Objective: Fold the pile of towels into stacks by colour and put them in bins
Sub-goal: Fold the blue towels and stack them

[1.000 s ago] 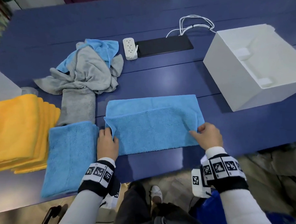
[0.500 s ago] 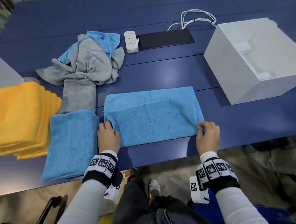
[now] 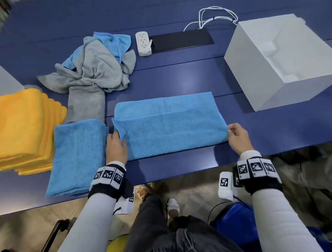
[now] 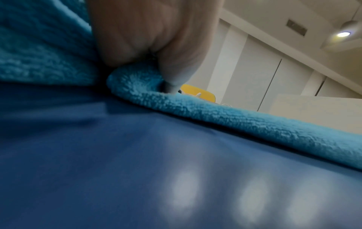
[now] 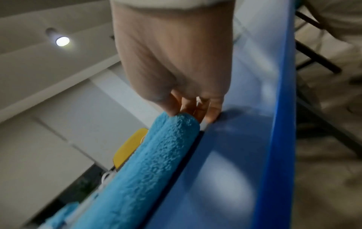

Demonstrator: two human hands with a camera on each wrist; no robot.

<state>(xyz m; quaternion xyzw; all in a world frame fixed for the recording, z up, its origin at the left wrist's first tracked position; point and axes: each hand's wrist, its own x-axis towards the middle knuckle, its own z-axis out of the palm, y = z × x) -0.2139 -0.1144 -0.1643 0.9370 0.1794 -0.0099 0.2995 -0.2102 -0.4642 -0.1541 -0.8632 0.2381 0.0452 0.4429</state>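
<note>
A blue towel lies folded lengthwise on the dark blue table, in front of me. My left hand pinches its near left corner, and the left wrist view shows fingers curled over the towel's edge. My right hand pinches the near right corner; the right wrist view shows fingertips at the end of the towel. A folded blue towel lies left of it. A pile of grey and blue towels sits behind. A white bin stands at the right.
A stack of folded yellow towels lies at the far left beside a folded grey towel. A white power strip, a black pad and white cables are at the back. The table's front edge runs just below my hands.
Both hands have drawn the folded edge of the blue towel toward me and outward, pulling it flatter. My right hand has moved from on top of the corner to its outer end.
</note>
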